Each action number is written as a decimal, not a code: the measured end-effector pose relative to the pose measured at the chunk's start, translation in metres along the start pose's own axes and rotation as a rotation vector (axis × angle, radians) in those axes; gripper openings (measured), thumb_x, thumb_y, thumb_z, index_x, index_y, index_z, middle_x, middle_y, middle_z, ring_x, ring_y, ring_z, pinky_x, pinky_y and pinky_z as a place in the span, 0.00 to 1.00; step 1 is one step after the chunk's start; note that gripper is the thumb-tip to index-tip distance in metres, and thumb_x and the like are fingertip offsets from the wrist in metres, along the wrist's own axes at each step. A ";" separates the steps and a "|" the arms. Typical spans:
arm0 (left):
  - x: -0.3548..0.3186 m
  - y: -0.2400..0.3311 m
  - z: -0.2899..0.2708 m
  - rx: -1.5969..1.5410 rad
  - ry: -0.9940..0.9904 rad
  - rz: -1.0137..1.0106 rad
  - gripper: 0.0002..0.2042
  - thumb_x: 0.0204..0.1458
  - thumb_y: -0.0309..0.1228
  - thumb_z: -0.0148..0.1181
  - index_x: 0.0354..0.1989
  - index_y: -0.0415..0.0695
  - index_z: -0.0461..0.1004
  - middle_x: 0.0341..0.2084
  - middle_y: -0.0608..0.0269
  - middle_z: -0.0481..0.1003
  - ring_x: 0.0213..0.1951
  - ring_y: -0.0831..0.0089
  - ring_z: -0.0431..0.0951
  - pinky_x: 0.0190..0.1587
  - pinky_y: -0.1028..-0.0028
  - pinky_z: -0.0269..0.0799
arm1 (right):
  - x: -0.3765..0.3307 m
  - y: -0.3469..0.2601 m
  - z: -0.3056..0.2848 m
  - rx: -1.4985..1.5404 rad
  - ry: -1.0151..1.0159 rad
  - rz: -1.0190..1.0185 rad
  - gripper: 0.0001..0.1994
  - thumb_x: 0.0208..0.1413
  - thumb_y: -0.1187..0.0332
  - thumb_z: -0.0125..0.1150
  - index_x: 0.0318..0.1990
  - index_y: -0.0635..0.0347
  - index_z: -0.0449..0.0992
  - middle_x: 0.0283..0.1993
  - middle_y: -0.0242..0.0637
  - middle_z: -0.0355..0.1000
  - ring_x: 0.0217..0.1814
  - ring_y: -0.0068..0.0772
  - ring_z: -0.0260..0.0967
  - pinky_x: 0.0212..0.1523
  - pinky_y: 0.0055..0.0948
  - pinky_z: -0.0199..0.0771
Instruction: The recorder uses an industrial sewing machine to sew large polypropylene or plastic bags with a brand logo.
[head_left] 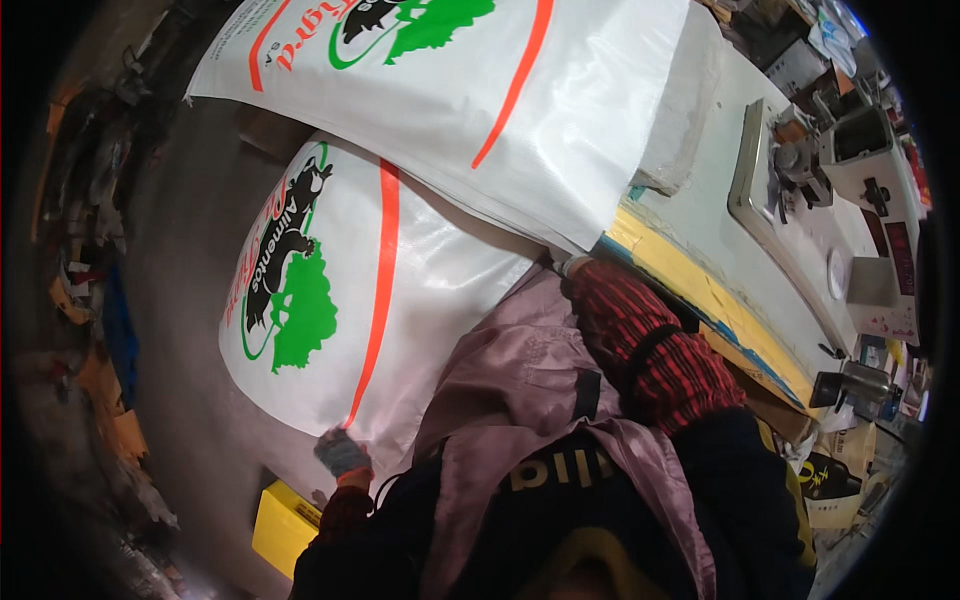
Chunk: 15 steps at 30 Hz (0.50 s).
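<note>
A white woven sack (pixel 345 270) with a red stripe and a green and black print hangs slanting in front of my apron. My left hand (pixel 344 456), in a grey glove, is closed on the lower edge of this sack. Above it lies a stack of similar white sacks (pixel 570 110), whose near edge overlaps the hanging one. Only a small part of my right hand (pixel 571 265) shows, at the near corner of the stack and beside the hanging sack's upper end. Its fingers are hidden.
To the right stands a pale worktable (pixel 715 215) with a yellow edge, bearing a sewing machine (pixel 800 165). A yellow box (pixel 285 525) is on the floor by my left arm. Scraps and cardboard lie along the far left.
</note>
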<state>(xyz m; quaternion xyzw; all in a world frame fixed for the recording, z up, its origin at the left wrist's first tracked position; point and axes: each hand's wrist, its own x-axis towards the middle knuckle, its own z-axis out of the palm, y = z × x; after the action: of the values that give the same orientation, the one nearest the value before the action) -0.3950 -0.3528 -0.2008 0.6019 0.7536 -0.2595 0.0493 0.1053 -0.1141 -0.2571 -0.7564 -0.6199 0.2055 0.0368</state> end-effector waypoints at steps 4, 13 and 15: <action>0.003 0.024 0.083 -0.002 -0.199 0.391 0.29 0.44 0.42 0.53 0.58 0.54 0.57 0.50 0.51 0.62 0.52 0.54 0.62 0.39 0.48 0.62 | 0.006 -0.008 -0.009 0.039 0.011 -0.011 0.20 0.52 0.54 0.45 0.47 0.54 0.69 0.52 0.43 0.66 0.54 0.44 0.62 0.54 0.40 0.61; 0.120 0.148 -0.072 0.096 -1.357 0.296 0.16 0.49 0.37 0.53 0.47 0.51 0.63 0.47 0.49 0.68 0.44 0.64 0.74 0.31 0.59 0.70 | -0.039 0.015 -0.011 0.192 0.166 -0.009 0.20 0.52 0.54 0.44 0.48 0.54 0.68 0.52 0.42 0.66 0.54 0.44 0.62 0.54 0.40 0.60; 0.121 0.216 -0.219 -0.385 -0.922 0.796 0.13 0.48 0.39 0.57 0.38 0.47 0.66 0.37 0.57 0.73 0.30 0.70 0.76 0.26 0.65 0.71 | -0.062 0.034 -0.012 0.292 0.294 0.003 0.20 0.52 0.53 0.44 0.48 0.54 0.68 0.52 0.42 0.66 0.54 0.44 0.62 0.54 0.40 0.60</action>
<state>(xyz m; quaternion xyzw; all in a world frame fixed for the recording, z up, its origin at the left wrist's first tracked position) -0.1737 -0.1172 -0.1308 0.6425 0.4069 -0.3137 0.5685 0.1316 -0.1785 -0.2405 -0.7657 -0.5705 0.1808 0.2357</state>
